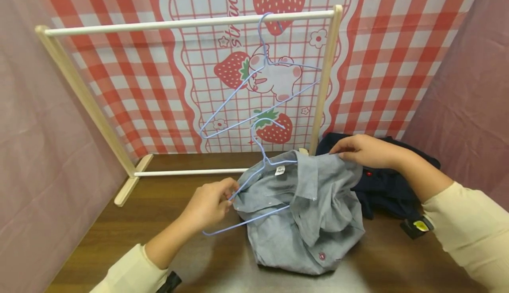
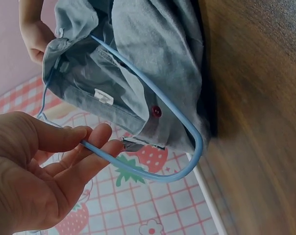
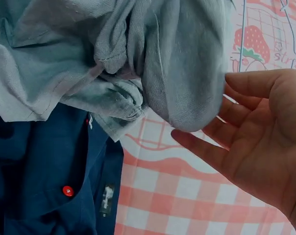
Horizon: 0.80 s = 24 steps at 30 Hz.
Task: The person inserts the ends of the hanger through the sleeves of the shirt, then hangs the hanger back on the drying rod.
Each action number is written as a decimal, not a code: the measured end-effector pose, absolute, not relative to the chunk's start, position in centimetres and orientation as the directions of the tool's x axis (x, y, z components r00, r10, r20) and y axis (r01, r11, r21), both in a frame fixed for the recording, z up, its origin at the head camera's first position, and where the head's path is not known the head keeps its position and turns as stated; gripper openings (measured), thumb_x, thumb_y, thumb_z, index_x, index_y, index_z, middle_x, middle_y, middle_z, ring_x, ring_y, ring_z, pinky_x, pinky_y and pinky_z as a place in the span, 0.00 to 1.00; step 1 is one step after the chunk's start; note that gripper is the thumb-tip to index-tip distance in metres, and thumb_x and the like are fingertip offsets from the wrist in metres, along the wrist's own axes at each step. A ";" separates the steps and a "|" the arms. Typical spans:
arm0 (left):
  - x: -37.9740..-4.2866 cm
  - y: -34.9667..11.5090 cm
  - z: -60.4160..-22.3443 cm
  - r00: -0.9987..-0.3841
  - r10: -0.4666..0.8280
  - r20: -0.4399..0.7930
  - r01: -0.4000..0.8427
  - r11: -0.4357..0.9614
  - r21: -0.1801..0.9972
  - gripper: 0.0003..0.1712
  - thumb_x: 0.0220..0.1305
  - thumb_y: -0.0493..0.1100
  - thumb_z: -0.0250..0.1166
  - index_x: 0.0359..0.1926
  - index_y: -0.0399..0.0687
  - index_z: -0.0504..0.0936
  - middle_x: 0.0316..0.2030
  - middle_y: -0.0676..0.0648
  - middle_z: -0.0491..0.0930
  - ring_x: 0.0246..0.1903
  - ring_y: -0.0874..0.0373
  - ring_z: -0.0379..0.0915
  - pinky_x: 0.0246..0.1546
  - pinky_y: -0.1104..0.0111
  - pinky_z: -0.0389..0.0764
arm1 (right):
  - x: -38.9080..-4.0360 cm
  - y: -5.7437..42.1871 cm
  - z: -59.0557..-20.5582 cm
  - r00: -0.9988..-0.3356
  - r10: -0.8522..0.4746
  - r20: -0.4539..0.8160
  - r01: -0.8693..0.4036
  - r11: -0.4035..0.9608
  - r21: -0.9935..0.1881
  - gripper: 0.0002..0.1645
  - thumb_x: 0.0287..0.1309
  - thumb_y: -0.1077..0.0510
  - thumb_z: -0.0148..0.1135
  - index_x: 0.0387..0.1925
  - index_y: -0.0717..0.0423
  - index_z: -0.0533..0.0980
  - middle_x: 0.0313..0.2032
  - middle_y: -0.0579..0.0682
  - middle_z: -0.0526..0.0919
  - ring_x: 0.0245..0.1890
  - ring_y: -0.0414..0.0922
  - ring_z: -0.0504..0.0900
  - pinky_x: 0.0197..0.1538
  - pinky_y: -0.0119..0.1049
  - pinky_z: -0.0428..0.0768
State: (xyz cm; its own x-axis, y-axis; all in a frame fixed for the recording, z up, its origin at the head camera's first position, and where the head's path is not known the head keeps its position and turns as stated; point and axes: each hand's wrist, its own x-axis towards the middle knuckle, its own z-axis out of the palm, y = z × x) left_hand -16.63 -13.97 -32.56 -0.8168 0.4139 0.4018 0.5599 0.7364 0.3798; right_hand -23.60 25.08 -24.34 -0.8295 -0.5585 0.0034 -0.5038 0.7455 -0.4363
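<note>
My left hand (image 1: 208, 204) pinches one arm of a light blue wire hanger (image 1: 253, 130), thumb against fingertips, in the head and left wrist views. The hanger's other arm runs inside a grey button shirt (image 1: 274, 249), and its hook sticks up above the collar. A white label (image 1: 280, 170) shows inside the neck; a dark red button (image 1: 322, 256) is low on the front. My right hand (image 1: 367, 151) holds the shirt's far shoulder between thumb and fingers. The shirt's lower part lies bunched on the table. Cloth hides the hanger's far end.
Behind the shirt stands a rack with wooden posts and a white rail (image 1: 191, 24). A second blue hanger (image 1: 201, 133) hangs from it near the right post. A dark navy garment (image 1: 385, 191) with red buttons lies at the right on the wooden table (image 1: 167, 213).
</note>
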 end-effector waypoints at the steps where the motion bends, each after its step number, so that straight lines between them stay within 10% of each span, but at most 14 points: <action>1: -16.6 -14.0 -32.5 -0.820 0.410 0.400 0.555 0.742 0.377 0.19 0.47 0.27 0.68 0.39 0.50 0.80 0.24 0.56 0.79 0.25 0.62 0.75 0.28 0.64 0.75 | -23.7 25.1 -24.3 -0.826 -0.563 0.007 -0.509 0.740 -0.439 0.14 0.67 0.61 0.57 0.50 0.59 0.80 0.47 0.52 0.83 0.47 0.50 0.81 0.50 0.52 0.79; 9: -16.5 -14.5 -32.1 -0.840 0.393 0.373 0.518 0.787 0.336 0.18 0.48 0.27 0.67 0.39 0.51 0.81 0.23 0.55 0.78 0.25 0.59 0.75 0.27 0.62 0.75 | -23.3 24.9 -24.1 -0.825 -0.544 0.154 -0.562 0.758 -0.332 0.07 0.58 0.65 0.65 0.39 0.57 0.82 0.32 0.45 0.83 0.33 0.41 0.81 0.39 0.44 0.82; 24: -17.1 -16.0 -32.1 -0.856 0.344 0.386 0.470 0.829 0.302 0.18 0.47 0.27 0.67 0.39 0.50 0.80 0.24 0.52 0.80 0.27 0.56 0.77 0.29 0.57 0.76 | -19.8 23.2 -24.1 -0.730 -0.576 0.368 -0.663 0.727 -0.176 0.12 0.51 0.68 0.70 0.40 0.58 0.82 0.35 0.47 0.84 0.30 0.39 0.78 0.34 0.39 0.81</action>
State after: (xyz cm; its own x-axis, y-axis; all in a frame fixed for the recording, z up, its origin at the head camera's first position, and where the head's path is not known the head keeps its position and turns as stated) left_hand -17.07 -16.00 -32.06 -0.8557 0.3442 0.3865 0.4700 0.8294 0.3019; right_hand -19.76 23.22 -24.08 -0.7297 -0.5761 0.3683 -0.6632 0.7273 -0.1765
